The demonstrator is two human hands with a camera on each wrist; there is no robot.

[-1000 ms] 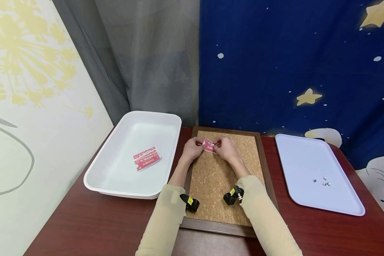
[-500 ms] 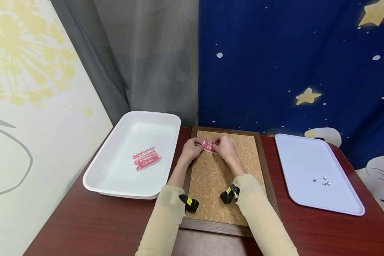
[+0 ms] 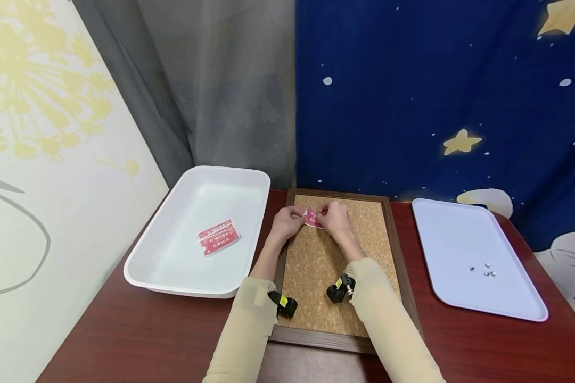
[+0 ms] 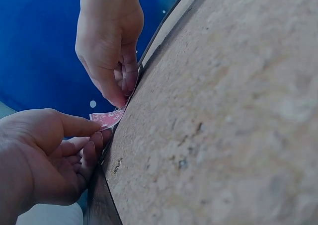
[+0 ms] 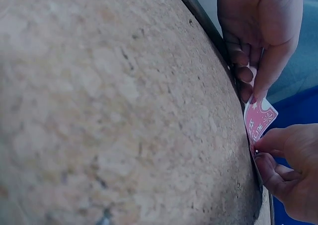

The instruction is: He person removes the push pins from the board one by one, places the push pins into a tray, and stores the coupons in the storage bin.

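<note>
A red-and-white paper coupon (image 3: pixel 311 217) lies against the upper left part of a framed cork board (image 3: pixel 316 276). My left hand (image 3: pixel 287 223) pinches its left end between thumb and fingers, seen closely in the left wrist view. My right hand (image 3: pixel 336 218) is at the coupon's right part, covering much of it. Its thumb and forefinger pinch a tiny bright thumbtack (image 5: pixel 257 151), mostly hidden by the fingertips, against the coupon. In the right wrist view the coupon bends slightly off the cork.
A deep white tray (image 3: pixel 172 266) on the left holds a few more coupons (image 3: pixel 219 238). On the right, a flat pale tray (image 3: pixel 465 229) carries several small silver thumbtacks (image 3: pixel 487 274). Curtains hang behind the dark red table (image 3: pixel 172 340).
My right hand and forearm have shifted slightly left, the hand staying at the coupon's right part. My left hand keeps its pinch and hardly moves.
</note>
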